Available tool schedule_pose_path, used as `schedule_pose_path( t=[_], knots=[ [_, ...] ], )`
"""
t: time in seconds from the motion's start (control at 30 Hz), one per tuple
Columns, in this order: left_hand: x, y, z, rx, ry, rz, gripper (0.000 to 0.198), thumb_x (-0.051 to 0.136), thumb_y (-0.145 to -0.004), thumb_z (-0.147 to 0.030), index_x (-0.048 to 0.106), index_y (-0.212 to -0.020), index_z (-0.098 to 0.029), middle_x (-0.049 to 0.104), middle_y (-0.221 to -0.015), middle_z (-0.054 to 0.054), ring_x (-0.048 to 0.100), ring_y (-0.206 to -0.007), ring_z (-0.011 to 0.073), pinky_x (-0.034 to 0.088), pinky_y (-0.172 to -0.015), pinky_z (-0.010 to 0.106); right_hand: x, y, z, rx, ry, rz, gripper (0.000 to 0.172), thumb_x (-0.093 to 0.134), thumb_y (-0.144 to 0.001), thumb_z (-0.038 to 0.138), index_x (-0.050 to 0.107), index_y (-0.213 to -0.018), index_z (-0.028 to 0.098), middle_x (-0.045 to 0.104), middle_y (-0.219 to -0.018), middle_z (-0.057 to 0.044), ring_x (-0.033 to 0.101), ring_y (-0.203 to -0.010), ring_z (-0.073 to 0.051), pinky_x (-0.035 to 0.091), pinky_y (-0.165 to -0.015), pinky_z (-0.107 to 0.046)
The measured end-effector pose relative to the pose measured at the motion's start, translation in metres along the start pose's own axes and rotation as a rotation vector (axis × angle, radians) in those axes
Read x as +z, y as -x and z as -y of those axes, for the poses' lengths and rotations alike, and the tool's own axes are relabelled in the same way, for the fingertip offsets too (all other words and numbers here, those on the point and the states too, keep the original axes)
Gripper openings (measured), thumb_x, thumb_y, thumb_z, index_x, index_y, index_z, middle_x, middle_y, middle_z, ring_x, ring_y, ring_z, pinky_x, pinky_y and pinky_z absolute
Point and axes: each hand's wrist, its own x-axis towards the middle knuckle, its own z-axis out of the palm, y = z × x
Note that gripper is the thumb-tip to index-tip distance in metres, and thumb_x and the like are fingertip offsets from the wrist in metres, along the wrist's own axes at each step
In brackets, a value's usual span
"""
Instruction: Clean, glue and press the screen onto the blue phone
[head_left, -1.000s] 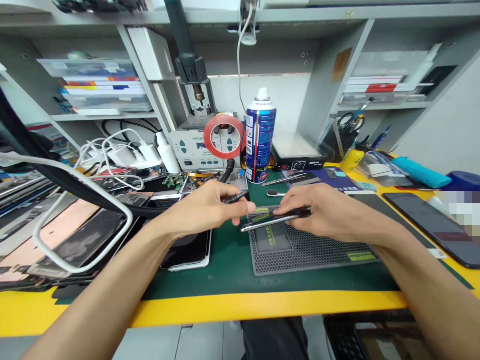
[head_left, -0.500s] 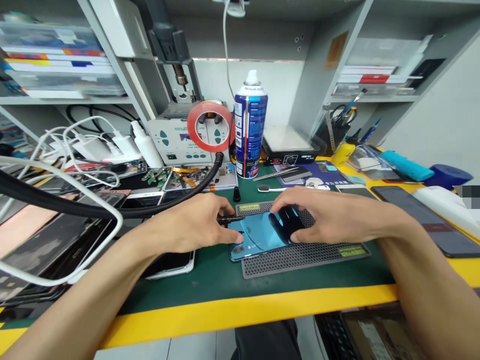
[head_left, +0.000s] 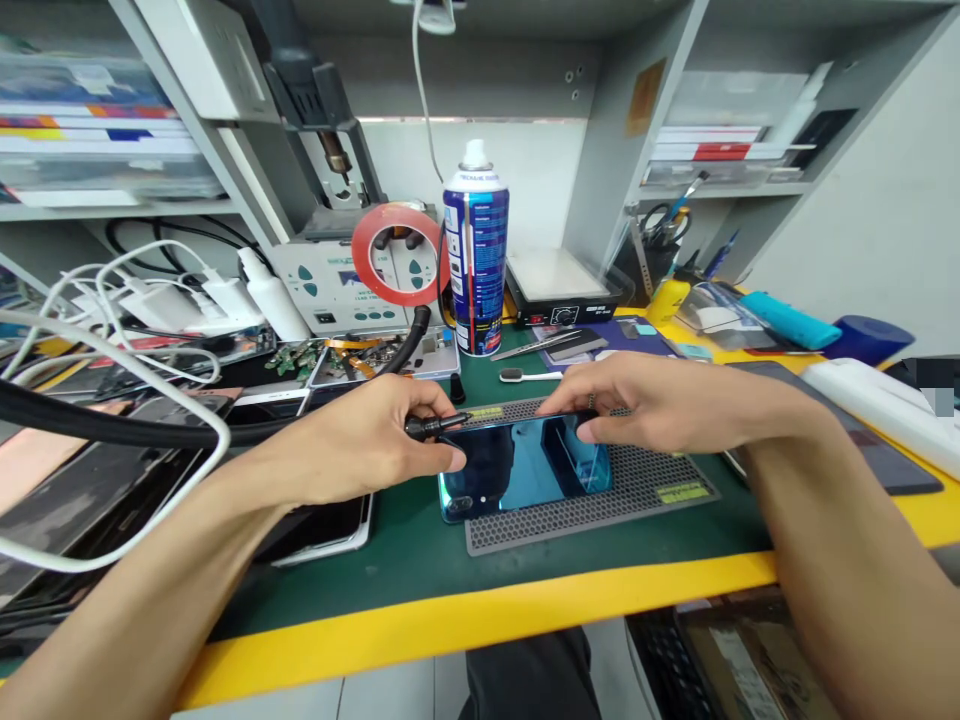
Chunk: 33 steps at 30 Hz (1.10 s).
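Blue phone [head_left: 517, 472], right fingers [head_left: 602, 432] pinching its far edge, left fingers [head_left: 445, 461] gripping black tool [head_left: 426, 428] and touching phone

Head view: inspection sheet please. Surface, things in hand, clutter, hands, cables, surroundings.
Surface: green mat on yellow bench top; honeycomb pad on the mat.
Things in hand: blue phone, glossy back showing, over the pad; contact unclear. Black pen-like tool.
Clutter: brush, black cap, spray can upright; white-edged phone at left.
Hands: left hand holds the tool, thumb at the phone; right hand holds the phone's far edge.
Cables: white cable looped near left forearm; thick black hose.
Surroundings: grey shelving behind.
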Motion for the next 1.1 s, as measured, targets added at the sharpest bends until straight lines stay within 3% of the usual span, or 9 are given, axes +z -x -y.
schedule_pose_path(
  t=[0.33, 0.6, 0.83, 0.97, 1.1],
  knots=[
    [0.0, -0.003, 0.0, 0.033, 0.01, 0.022, 0.028, 0.066, -0.084, -0.052, 0.066, -0.092, -0.025, 0.06, -0.08, -0.003, 0.051, -0.069, 0.0145, 0.039, -0.057, 0.023, -0.006, 0.005, -0.016, -0.016, -0.192, 0.011, 0.042, 0.065, -0.08, 0.018, 0.073, -0.121, 0.023, 0.074, -0.112, -0.002, 0.07, -0.089, -0.02, 0.055, -0.07, -0.024],
    [0.001, -0.005, 0.006, 0.036, 0.018, 0.032, 0.026, 0.069, -0.083, -0.049, 0.066, -0.094, -0.026, 0.06, -0.082, -0.003, 0.051, -0.072, 0.0153, 0.039, -0.058, 0.024, -0.007, 0.006, -0.019, -0.035, -0.239, -0.022, 0.04, 0.066, -0.081, 0.021, 0.073, -0.12, 0.025, 0.075, -0.106, -0.003, 0.07, -0.083, -0.021, 0.056, -0.066, -0.028],
    [0.0, -0.002, -0.003, 0.067, 0.104, 0.038, 0.024, 0.069, -0.083, -0.047, 0.065, -0.087, -0.023, 0.06, -0.079, -0.004, 0.052, -0.071, 0.0136, 0.039, -0.06, 0.024, -0.007, 0.007, -0.015, -0.021, -0.237, -0.04, 0.035, 0.067, -0.082, 0.029, 0.074, -0.116, 0.026, 0.074, -0.096, -0.003, 0.067, -0.078, -0.019, 0.052, -0.062, -0.026],
    [0.004, -0.002, -0.009, 0.072, 0.133, 0.002, 0.023, 0.068, -0.084, -0.045, 0.065, -0.084, -0.022, 0.059, -0.077, -0.004, 0.05, -0.07, 0.0136, 0.037, -0.06, 0.025, -0.004, 0.004, -0.011, 0.023, -0.234, -0.006, 0.036, 0.068, -0.082, 0.035, 0.075, -0.115, 0.025, 0.072, -0.085, -0.002, 0.063, -0.07, -0.018, 0.047, -0.056, -0.025],
    [0.008, -0.004, -0.009, 0.019, 0.071, -0.092, 0.039, 0.062, -0.083, -0.058, 0.065, -0.076, -0.02, 0.051, -0.069, -0.004, 0.042, -0.063, 0.0134, 0.027, -0.055, 0.029, -0.001, 0.003, -0.01, 0.049, -0.208, 0.025, 0.036, 0.066, -0.084, 0.039, 0.074, -0.116, 0.025, 0.07, -0.083, -0.002, 0.059, -0.068, -0.017, 0.044, -0.055, -0.025]
  ],
)
